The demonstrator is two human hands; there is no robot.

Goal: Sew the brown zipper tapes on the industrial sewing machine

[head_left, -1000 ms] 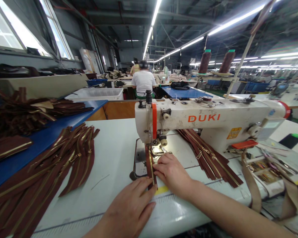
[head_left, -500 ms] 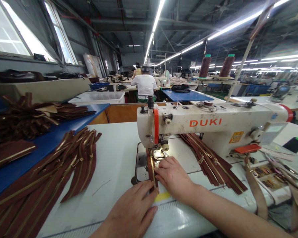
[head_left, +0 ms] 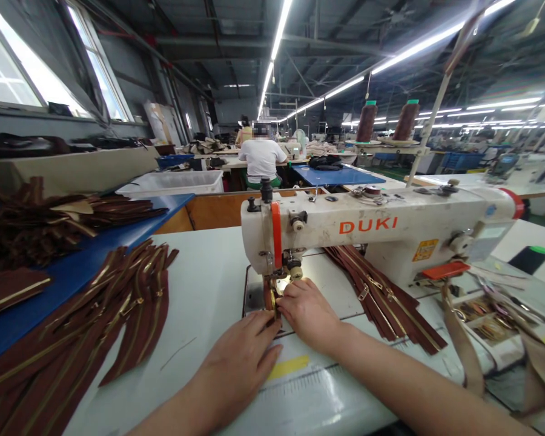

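A brown zipper strip (head_left: 269, 293) with gold teeth lies under the needle area of the white sewing machine (head_left: 318, 224). My left hand (head_left: 238, 357) is at the strip's near end, fingertips pressed down on it and thumb apart. My right hand (head_left: 306, 309) has its fingers bunched on the strip's right edge, close to the presser foot. Both hands cover much of the strip. More brown zippers (head_left: 386, 297) lie beneath the machine's arm, and a large pile of zippers (head_left: 113, 309) spreads on the left of the table.
A blue surface (head_left: 77, 284) at the left holds another heap of brown strips (head_left: 40, 224). At right stand a tray of small parts (head_left: 490, 321) and a black cone (head_left: 530, 259). A person in white (head_left: 261, 158) sits ahead, beyond a white bin (head_left: 177, 181).
Both hands have moved forward toward the needle along with the zipper strip, and less of the strip shows. The yellow mark on the table is more exposed. The whole view has shifted slightly.
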